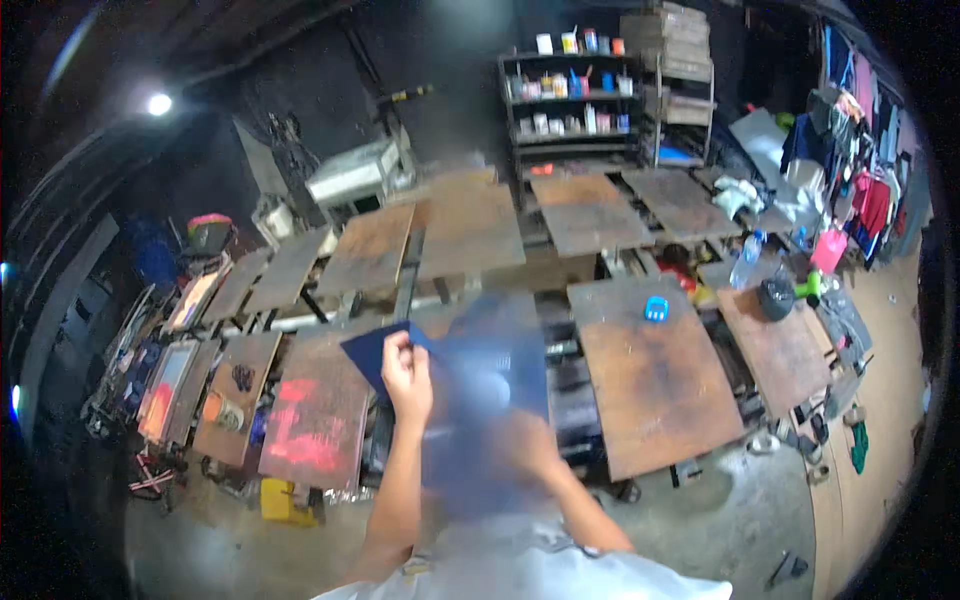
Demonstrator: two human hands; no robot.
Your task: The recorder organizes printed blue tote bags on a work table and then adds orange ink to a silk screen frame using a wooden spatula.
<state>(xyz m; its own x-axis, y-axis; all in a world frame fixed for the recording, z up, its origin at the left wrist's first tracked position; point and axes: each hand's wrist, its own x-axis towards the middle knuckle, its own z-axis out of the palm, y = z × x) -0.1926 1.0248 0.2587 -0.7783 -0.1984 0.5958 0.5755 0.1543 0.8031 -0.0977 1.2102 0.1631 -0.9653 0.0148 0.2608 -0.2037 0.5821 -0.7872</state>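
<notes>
The left grip (407,378) pinched one blue cloth (478,418) between curled fingers near its left edge; a corner stuck out left of this grip, while the rest spread to its right. The right grip (522,442), blurred, lay over the cloth's nearer right part; whether its fingers were spread or pressed together I could not tell. Left of the cloth was one pink-stained board (315,415), then a narrower board (250,352) carrying one cup (225,412) and one dark bundle (242,377). Rightward, one brown board (660,385) bore one blue gadget (656,308); another board (772,352) bore one black round thing (776,299), with one bottle (744,262) near it. One rack (570,101) behind held containers on three levels.
</notes>
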